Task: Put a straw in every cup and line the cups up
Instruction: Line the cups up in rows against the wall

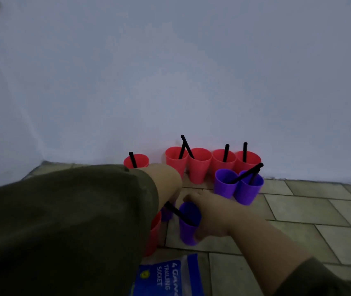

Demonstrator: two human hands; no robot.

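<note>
Several red cups stand in a row along the wall, each with a black straw; one red cup stands apart to the left. Two purple cups with straws touch each other in front of the row's right end. My right hand grips a purple cup with a slanted straw in it. My left hand points down beside it, fingers hidden by my forearm. Another purple cup and a red cup are partly hidden behind my left arm.
The cups stand on a tiled floor against a plain white wall. A blue packet labelled as a trailing socket lies at the bottom edge, close to me. My olive left sleeve covers the left part of the floor.
</note>
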